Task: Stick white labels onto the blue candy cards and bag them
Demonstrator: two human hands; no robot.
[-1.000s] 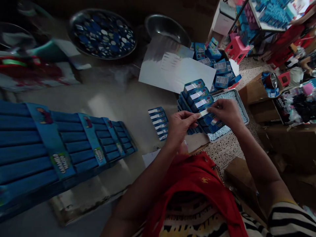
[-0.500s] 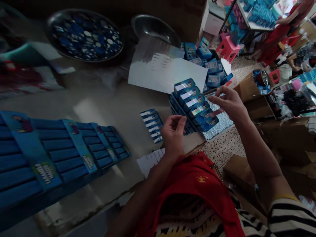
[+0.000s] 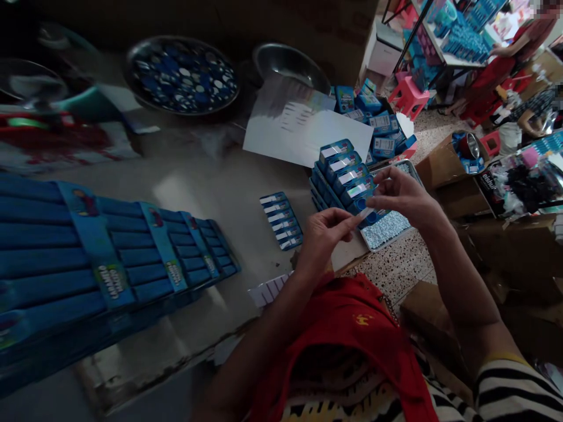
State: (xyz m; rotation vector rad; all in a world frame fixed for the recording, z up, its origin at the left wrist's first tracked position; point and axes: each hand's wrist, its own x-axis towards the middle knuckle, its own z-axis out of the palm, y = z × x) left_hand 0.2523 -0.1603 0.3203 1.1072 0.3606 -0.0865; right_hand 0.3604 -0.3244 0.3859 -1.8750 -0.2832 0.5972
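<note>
A small pale strip (image 3: 365, 213) is stretched between my two hands, over the front end of a stack of blue cases (image 3: 347, 173). My left hand (image 3: 331, 231) pinches its lower left end. At the other end, my right hand (image 3: 393, 190) has thumb and fingertips pressed together on it. Several cases in the top row bear whitish strips; the nearest ones show round blue recesses, partly hidden by my fingers. Left of my left hand, a smaller row of blue pieces with white strips (image 3: 281, 220) lies on the table (image 3: 229, 193).
Long blue packs (image 3: 132, 249) fill the left side. Behind are a metal bowl of blue and white pieces (image 3: 182, 76), another bowl (image 3: 290, 63) and a white sheet (image 3: 303, 129). A tray of pale pellets (image 3: 387, 231) stands right. A person (image 3: 519, 44) is at the far right.
My hands have come together, with the pale strip now held between both. It was at my right hand before. The whole view has shifted slightly.
</note>
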